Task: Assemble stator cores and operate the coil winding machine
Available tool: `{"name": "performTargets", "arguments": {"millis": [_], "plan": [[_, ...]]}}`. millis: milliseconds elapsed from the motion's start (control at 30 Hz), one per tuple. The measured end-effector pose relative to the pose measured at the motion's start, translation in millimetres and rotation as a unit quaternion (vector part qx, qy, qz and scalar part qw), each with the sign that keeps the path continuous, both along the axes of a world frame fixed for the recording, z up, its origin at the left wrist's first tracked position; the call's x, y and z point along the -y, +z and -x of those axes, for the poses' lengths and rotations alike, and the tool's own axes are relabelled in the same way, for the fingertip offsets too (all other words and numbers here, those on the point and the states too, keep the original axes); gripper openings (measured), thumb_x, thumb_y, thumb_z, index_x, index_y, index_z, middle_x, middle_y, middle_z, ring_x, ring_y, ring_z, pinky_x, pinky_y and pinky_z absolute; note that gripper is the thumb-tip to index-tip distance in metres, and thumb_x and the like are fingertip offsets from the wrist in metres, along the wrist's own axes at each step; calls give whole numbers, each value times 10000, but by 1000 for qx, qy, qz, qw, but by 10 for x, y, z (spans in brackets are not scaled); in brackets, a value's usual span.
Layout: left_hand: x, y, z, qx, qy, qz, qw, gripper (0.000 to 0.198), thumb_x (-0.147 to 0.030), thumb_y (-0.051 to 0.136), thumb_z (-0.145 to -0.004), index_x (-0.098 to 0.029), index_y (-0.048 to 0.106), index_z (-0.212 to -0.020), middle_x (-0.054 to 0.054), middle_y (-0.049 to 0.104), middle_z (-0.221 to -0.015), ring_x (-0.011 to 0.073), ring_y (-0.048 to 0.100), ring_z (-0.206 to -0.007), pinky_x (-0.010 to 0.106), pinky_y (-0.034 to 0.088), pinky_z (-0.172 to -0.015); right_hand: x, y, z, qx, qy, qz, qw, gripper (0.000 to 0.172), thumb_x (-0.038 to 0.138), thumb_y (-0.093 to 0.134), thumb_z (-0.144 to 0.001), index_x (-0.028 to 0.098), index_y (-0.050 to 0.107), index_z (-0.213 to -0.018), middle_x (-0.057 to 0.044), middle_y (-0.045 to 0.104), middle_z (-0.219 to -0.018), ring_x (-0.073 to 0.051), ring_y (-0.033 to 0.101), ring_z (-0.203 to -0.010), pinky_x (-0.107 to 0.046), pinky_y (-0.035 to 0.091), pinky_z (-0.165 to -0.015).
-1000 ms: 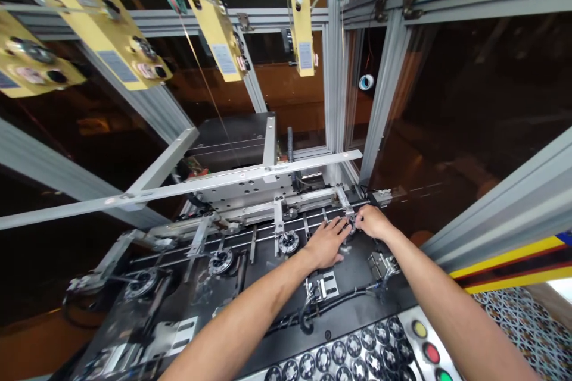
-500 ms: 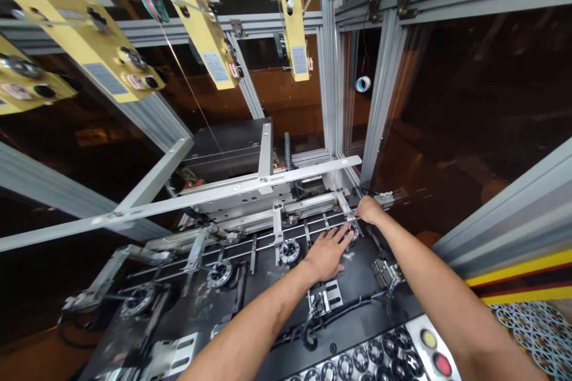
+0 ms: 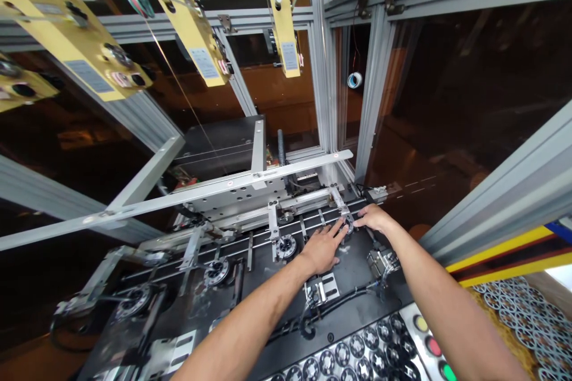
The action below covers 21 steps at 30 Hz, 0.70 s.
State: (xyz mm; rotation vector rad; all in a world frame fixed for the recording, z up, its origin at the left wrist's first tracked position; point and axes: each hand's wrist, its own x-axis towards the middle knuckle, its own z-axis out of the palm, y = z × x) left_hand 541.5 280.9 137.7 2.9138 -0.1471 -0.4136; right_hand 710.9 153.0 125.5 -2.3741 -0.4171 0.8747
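My left hand (image 3: 322, 249) lies palm down with its fingers spread, the fingertips at the rightmost round slotted fixture (image 3: 349, 225) on the black machine bed (image 3: 268, 280). Those fingers partly cover the fixture. Just right of it is my right hand (image 3: 374, 218), thumb and forefinger apart and pointing at the fixture; I see nothing held in it. A metal arm (image 3: 338, 200) reaches down over the fixture from behind. Similar round fixtures follow to the left, one (image 3: 286, 246) close by my left wrist and another (image 3: 217, 272) farther off.
A long flat metal bar (image 3: 230, 183) crosses above the bed. Yellow tensioner units (image 3: 284, 33) with thin wire hang overhead. In front stands a tray of round slotted parts (image 3: 342, 355), beside a panel with a red button (image 3: 433, 346). Ring-shaped parts (image 3: 513, 309) are piled at right.
My right hand's thumb and forefinger have come apart from a more closed pose. My left hand stays at the fixture. The whole view has shifted slightly.
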Motion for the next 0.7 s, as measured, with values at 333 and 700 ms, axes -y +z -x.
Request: {"name": "performTargets", "arguments": {"millis": [333, 700], "plan": [[-2, -11, 0, -1, 2, 1, 1000, 961, -268, 697, -751, -242, 135, -1531, 91, 35, -1641, 336, 316, -1433, 475, 349, -1133, 1, 54, 26, -24, -18, 2, 1000, 254, 335, 608, -915, 130, 618, -1065, -45, 653, -1022, -163, 645, -869, -339, 568, -750], [32, 41, 0, -8, 1, -18, 1000, 952, -243, 708, -753, -199, 157, -1529, 112, 53, -1638, 331, 342, -1420, 458, 346, -1138, 1, 54, 77, 6, -25, -27, 999, 280, 364, 593, -922, 132, 618, -1078, -49, 653, -1044, -172, 647, -888, -354, 567, -771]]}}
